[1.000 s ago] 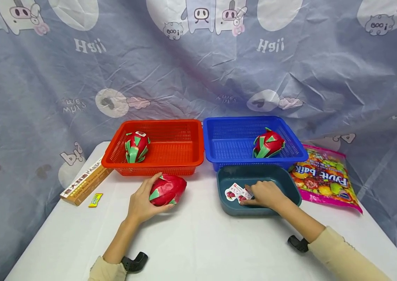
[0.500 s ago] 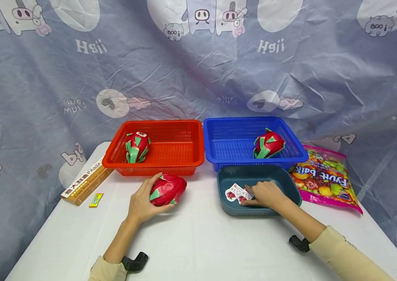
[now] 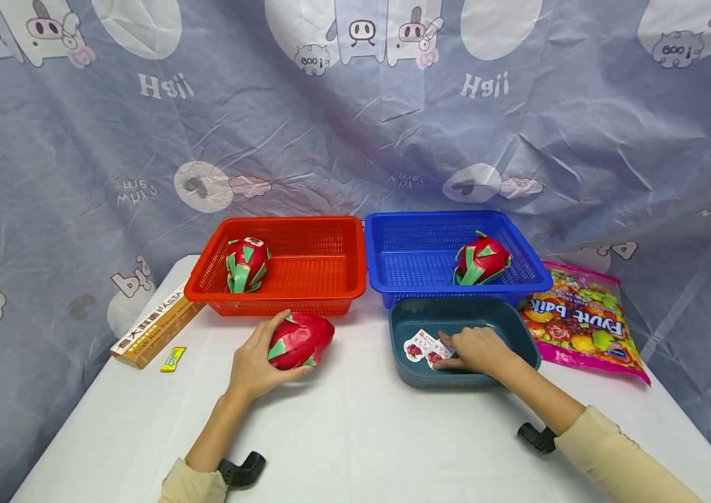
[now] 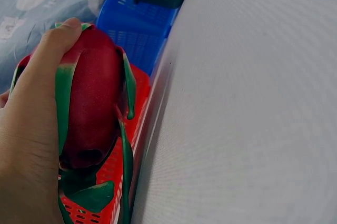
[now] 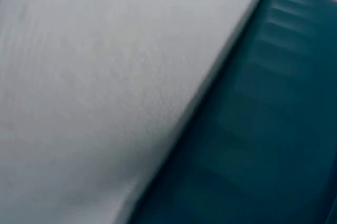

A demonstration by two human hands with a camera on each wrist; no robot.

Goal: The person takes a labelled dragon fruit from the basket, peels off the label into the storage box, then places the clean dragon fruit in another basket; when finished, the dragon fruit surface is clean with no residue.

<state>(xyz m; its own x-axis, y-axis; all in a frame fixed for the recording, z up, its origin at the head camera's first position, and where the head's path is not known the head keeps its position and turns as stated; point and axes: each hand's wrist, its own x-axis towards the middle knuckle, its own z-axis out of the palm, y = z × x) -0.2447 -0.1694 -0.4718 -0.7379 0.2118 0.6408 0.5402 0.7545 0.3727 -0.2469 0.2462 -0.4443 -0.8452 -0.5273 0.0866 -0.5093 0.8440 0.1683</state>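
My left hand (image 3: 255,361) grips a red dragon fruit with green scales (image 3: 301,339) that rests on the white table in front of the red basket (image 3: 324,293). The left wrist view shows my thumb and palm (image 4: 31,129) wrapped round this fruit (image 4: 92,103). My right hand (image 3: 473,349) lies inside a teal tub (image 3: 519,328) and pinches a small sheet of fruit stickers (image 3: 421,345) at its left end. A second dragon fruit (image 3: 245,264) lies in the red basket, and a third (image 3: 481,260) in the blue basket (image 3: 412,286). The right wrist view shows only the tub wall (image 5: 263,129) and table.
A long pasta box (image 3: 153,327) and a small yellow packet (image 3: 173,358) lie at the table's left edge. A bright candy bag (image 3: 582,323) lies right of the tub. A printed curtain hangs behind the baskets. White table surface (image 3: 355,433) stretches between my arms.
My right hand's fingers have shifted slightly on the sticker sheet. The left hand and its dragon fruit have stayed put.
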